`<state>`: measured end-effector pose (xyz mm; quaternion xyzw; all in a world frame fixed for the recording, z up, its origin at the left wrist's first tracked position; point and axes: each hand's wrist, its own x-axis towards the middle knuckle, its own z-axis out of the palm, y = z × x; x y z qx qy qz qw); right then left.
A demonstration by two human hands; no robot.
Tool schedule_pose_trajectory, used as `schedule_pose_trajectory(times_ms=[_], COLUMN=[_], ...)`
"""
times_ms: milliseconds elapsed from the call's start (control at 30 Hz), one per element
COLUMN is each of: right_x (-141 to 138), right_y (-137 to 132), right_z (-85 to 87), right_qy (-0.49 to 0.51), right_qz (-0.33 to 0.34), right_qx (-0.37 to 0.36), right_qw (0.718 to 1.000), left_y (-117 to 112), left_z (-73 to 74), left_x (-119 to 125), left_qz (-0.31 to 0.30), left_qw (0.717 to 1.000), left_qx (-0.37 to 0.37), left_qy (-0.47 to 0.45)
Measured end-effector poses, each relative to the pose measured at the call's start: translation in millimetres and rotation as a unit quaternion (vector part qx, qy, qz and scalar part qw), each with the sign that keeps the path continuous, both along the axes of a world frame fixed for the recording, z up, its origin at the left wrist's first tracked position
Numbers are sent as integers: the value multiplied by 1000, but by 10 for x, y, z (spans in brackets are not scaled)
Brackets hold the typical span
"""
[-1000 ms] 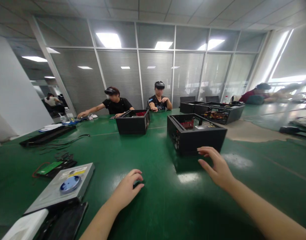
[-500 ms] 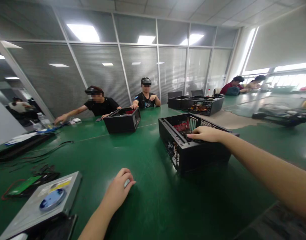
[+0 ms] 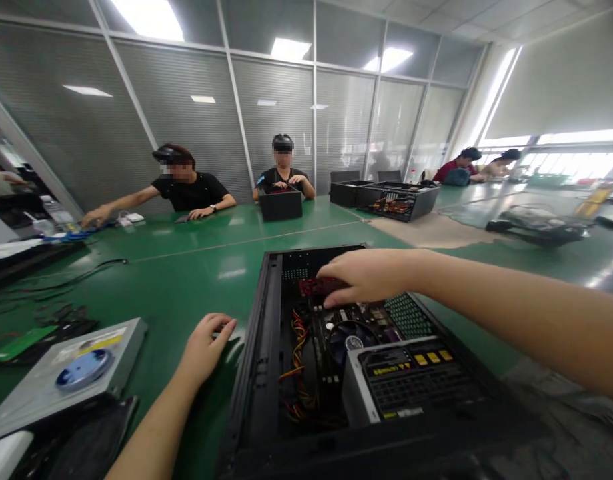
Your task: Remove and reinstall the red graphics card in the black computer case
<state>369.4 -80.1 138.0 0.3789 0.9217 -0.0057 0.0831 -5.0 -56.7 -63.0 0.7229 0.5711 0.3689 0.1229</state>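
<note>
An open black computer case (image 3: 269, 320) lies right in front of me on the green table. My right hand (image 3: 359, 277) reaches into its far part, thumb and fingers closed around a red graphics card (image 3: 316, 287); the fingertips are partly hidden. Nearer to me inside the case are a CPU fan (image 3: 353, 342), a silver power supply (image 3: 411, 380) with a black label, and a bundle of coloured cables (image 3: 299, 353). Left of the case, my left hand (image 3: 206, 347) rests on the table with its fingers loosely curled and nothing visible in them.
At the left lie a silver optical drive (image 3: 121, 353) with a blue round piece on top and a green circuit board (image 3: 23, 343). Across the table two people sit, one behind a small black case (image 3: 281, 205). More open cases (image 3: 396, 200) stand beyond, near brown paper (image 3: 436, 231).
The computer case has slid toward me and turned, so its inside shows. My right hand has shifted left to the graphics card. My view has turned; the far person's case has also turned.
</note>
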Motion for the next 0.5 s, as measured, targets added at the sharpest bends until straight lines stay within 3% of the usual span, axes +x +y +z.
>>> schedule_pose_trajectory(times_ms=[133,267,367,500], right_x=[-187,-187,-167,-187], right_y=[651,914,940,897], right_z=[-420,-719,-778,-704], right_qy=[-135,-156,-147,-121], right_qz=[-90,-96,-107,-127], right_qx=[51,29,40,69], right_qw=[985,983,982,982], left_y=[22,57,109,136], left_z=[-31,-75,-86,-62], left_x=[-54,-46,-19,26], left_qz=[10,-16,-8,12], left_qw=[1000,999,999,999], left_qx=[-13,-27,-38,-46], left_qy=[6,8,-1,-8])
